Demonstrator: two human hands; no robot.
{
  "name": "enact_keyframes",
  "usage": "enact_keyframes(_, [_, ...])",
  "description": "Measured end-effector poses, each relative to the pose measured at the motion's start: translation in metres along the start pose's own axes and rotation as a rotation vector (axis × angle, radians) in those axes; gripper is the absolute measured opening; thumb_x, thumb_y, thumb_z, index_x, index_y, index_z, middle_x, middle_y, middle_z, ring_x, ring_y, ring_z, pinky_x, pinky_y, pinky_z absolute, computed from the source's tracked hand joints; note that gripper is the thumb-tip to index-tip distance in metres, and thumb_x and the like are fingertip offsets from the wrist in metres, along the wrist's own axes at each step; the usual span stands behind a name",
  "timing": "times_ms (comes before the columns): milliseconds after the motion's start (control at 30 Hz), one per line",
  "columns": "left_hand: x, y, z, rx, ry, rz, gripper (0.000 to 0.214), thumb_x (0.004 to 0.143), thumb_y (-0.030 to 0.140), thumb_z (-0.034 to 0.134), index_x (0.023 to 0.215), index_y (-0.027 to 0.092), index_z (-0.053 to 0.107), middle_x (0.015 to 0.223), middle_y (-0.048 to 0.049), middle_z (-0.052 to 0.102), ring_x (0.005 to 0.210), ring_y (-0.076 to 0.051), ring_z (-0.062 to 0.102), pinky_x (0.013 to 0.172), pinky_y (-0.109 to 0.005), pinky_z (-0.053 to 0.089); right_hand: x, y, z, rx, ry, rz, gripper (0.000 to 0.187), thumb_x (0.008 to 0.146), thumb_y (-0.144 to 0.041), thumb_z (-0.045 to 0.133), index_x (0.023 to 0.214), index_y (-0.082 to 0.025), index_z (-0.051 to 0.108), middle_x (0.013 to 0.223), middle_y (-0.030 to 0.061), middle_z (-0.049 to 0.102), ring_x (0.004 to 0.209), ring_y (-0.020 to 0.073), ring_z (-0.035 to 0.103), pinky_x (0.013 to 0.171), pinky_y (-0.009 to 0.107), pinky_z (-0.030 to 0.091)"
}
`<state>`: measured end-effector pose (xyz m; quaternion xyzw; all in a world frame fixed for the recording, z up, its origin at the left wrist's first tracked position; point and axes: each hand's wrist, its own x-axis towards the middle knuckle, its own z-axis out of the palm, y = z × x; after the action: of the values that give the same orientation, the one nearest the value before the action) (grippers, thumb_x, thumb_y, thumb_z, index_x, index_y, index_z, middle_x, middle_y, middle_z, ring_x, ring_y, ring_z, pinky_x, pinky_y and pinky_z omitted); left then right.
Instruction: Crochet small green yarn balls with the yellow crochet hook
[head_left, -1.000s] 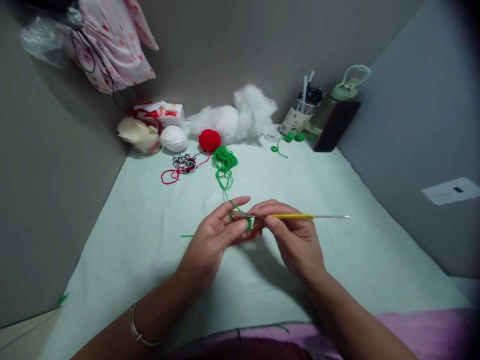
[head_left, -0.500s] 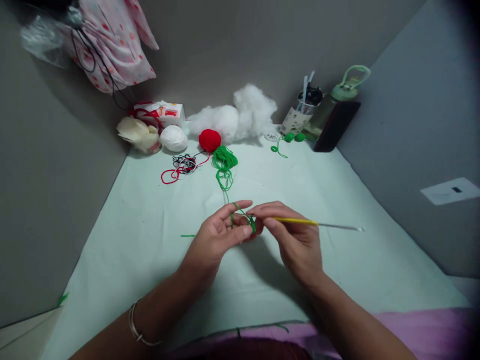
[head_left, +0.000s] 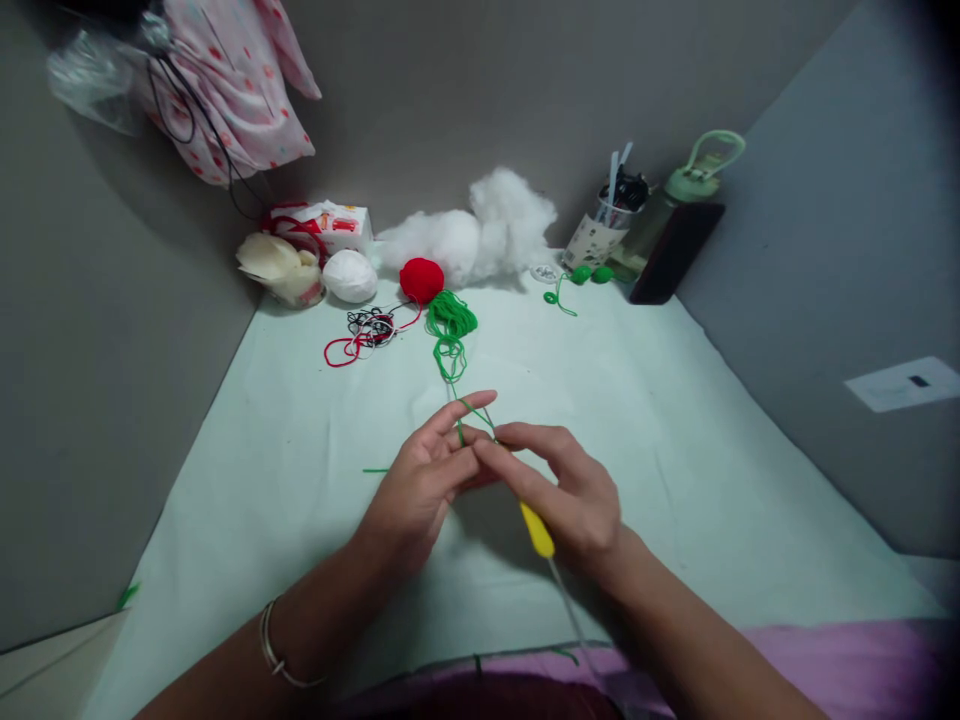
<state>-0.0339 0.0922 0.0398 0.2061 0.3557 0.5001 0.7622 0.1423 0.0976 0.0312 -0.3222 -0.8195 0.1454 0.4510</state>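
Note:
My right hand (head_left: 566, 490) grips a crochet hook (head_left: 537, 530) with a yellow handle; its thin metal end points down towards me, and the other tip shows by my left forefinger. Green yarn (head_left: 475, 410) runs over the raised forefinger of my left hand (head_left: 427, 465) and around its fingers. My left thumb and fingers are pinched together against my right fingertips. The small green crochet piece between them is hidden now. From the left hand the strand leads back to a loose green skein (head_left: 451, 316) on the table.
Along the back stand a red yarn ball (head_left: 421, 281), a white ball (head_left: 350, 276), fluffy white stuffing (head_left: 465, 235), a cup of tools (head_left: 600, 228), a green-lidded bottle (head_left: 694, 182) and a dark phone-like slab (head_left: 676, 253). Tangled black and red yarn (head_left: 371, 328) lies left of the skein.
My right hand has turned the crochet hook from pointing right to pointing down towards me. The right fingers have closed over the green piece, hiding it.

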Motion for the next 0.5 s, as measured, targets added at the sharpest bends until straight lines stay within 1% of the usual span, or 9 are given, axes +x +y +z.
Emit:
enact_keyframes(67, [0.001,0.001,0.0,-0.063,-0.017,-0.056,0.05,0.077,0.021,0.088,0.124,0.017,0.072,0.085,-0.0015,0.072,0.08,-0.016,0.067,0.093,-0.037,0.055,0.0,0.0,0.0,-0.015,0.037,-0.005,0.04,0.098,-0.011,0.066,0.129,-0.033,0.076,0.116,0.007,0.079,0.102,0.0209,0.075,0.082,0.033,0.064])
enact_keyframes(100, [0.001,0.002,-0.001,-0.087,-0.022,-0.078,0.048,0.078,0.02,0.088,0.122,0.015,0.072,0.083,-0.001,0.071,0.077,-0.014,0.066,0.095,-0.038,0.055,0.001,0.001,0.0,0.028,0.069,0.03,0.039,0.099,-0.01,0.065,0.129,-0.033,0.076,0.113,0.0065,0.078,0.099,0.0202,0.074,0.081,0.033,0.064])
enact_keyframes(167, [0.001,0.004,-0.001,-0.111,-0.018,-0.094,0.044,0.08,0.017,0.086,0.121,0.013,0.072,0.074,0.0024,0.067,0.072,-0.012,0.064,0.099,-0.041,0.056,0.004,0.002,-0.001,0.199,0.127,0.153,0.034,0.101,-0.012,0.062,0.124,-0.032,0.078,0.106,0.0054,0.077,0.091,0.0188,0.073,0.077,0.033,0.063])
enact_keyframes(233, [0.0,0.005,-0.001,-0.099,-0.004,-0.078,0.044,0.081,0.017,0.085,0.123,0.015,0.071,0.067,0.0057,0.062,0.072,-0.014,0.067,0.104,-0.046,0.055,0.007,0.004,-0.001,0.461,0.167,0.29,0.026,0.104,-0.017,0.059,0.115,-0.03,0.079,0.1,0.0039,0.075,0.079,0.0166,0.071,0.07,0.032,0.061])
enact_keyframes(267, [0.0,0.004,-0.001,-0.084,-0.001,-0.063,0.044,0.081,0.018,0.084,0.123,0.016,0.071,0.068,0.0053,0.064,0.077,-0.016,0.07,0.105,-0.047,0.054,0.009,0.005,-0.001,0.57,0.174,0.349,0.024,0.105,-0.019,0.059,0.111,-0.03,0.08,0.099,0.0033,0.074,0.075,0.0155,0.069,0.067,0.032,0.06])
enact_keyframes(300, [0.0,0.003,-0.001,-0.066,0.0,-0.044,0.044,0.081,0.019,0.085,0.122,0.017,0.071,0.073,0.0038,0.067,0.082,-0.018,0.072,0.106,-0.047,0.054,0.01,0.006,0.0,0.627,0.165,0.385,0.022,0.105,-0.021,0.06,0.108,-0.03,0.081,0.099,0.0032,0.075,0.076,0.0155,0.07,0.067,0.031,0.06])
enact_keyframes(367, [-0.001,0.0,0.001,-0.02,-0.008,-0.006,0.043,0.079,0.019,0.086,0.12,0.019,0.072,0.087,-0.0008,0.075,0.09,-0.02,0.074,0.104,-0.044,0.054,0.012,0.005,0.002,0.618,0.118,0.398,0.019,0.103,-0.022,0.065,0.106,-0.029,0.082,0.101,0.0038,0.079,0.087,0.0178,0.073,0.076,0.033,0.062])
enact_keyframes(433, [-0.001,-0.003,0.001,0.019,-0.017,0.025,0.04,0.078,0.02,0.086,0.117,0.019,0.074,0.098,-0.004,0.078,0.094,-0.019,0.073,0.1,-0.04,0.054,0.013,0.003,0.004,0.544,0.097,0.369,0.018,0.1,-0.02,0.068,0.107,-0.028,0.083,0.101,0.004,0.081,0.097,0.0194,0.075,0.084,0.034,0.062])
enact_keyframes(500, [-0.001,-0.005,0.001,0.05,-0.022,0.039,0.039,0.08,0.021,0.085,0.118,0.02,0.074,0.097,-0.0037,0.077,0.093,-0.018,0.072,0.098,-0.037,0.054,0.013,0.0,0.004,0.511,0.117,0.363,0.019,0.1,-0.019,0.068,0.108,-0.028,0.082,0.099,0.0036,0.082,0.091,0.0186,0.076,0.079,0.033,0.063])
